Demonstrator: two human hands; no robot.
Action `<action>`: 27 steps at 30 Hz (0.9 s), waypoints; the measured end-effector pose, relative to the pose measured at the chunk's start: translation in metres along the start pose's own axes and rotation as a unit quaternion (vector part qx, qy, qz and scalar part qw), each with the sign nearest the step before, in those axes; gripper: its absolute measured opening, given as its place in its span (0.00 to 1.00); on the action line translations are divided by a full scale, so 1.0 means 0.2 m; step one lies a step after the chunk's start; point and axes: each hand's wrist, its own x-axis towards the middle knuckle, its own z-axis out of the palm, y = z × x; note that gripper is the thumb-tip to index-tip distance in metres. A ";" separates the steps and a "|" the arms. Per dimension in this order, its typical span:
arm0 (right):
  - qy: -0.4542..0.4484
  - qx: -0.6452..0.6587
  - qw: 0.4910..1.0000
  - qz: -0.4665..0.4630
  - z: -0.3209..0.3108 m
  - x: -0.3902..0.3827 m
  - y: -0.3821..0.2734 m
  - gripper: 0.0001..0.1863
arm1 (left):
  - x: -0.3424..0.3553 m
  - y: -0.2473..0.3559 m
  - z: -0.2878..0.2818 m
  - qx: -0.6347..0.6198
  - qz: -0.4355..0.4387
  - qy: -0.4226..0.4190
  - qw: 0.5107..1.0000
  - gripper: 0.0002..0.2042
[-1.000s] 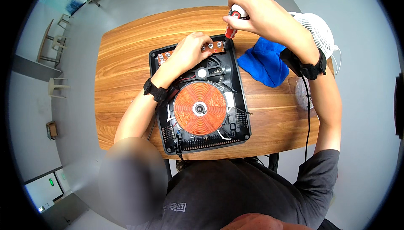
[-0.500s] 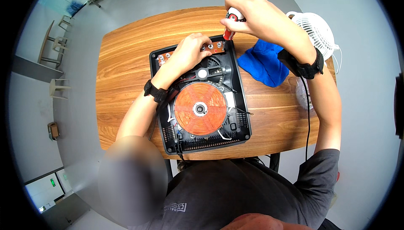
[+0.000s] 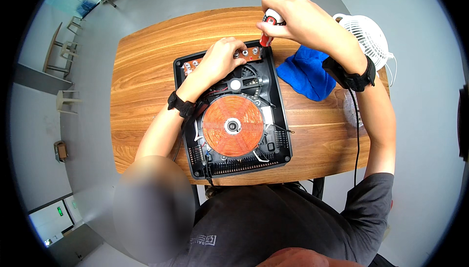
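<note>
On a wood-grain table (image 3: pixel 141 105), an opened induction cooker (image 3: pixel 278 100) lies in its black housing in front of the person, its round copper coil (image 3: pixel 215 125) nearer the body than both hands. At the housing's far end, the left hand (image 3: pixel 222 60) rests with bent fingers over a brown circuit board (image 3: pixel 251 55), though whether it pinches anything cannot be told. Above the board's right end, the right hand (image 3: pixel 293 16) grips a red-and-white screwdriver (image 3: pixel 266 40) pointing down, a blue cloth (image 3: pixel 307 74) just beside the housing.
</note>
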 end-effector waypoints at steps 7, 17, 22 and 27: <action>-0.038 -0.048 0.998 0.020 0.00 0.04 -0.07 0.23 | 0.01 0.01 -0.01 0.007 -0.013 -0.010 1.000 0.14; -0.083 -0.129 0.985 0.076 -0.09 0.07 -0.15 0.27 | 0.02 -0.03 0.03 0.020 0.006 0.024 1.000 0.16; -0.060 -0.203 0.974 0.085 -0.07 0.09 -0.16 0.35 | 0.03 -0.02 0.02 0.012 -0.013 0.009 1.000 0.16; -0.051 -0.209 0.970 0.110 -0.06 0.11 -0.14 0.29 | 0.03 -0.02 0.03 0.028 -0.010 0.009 1.000 0.16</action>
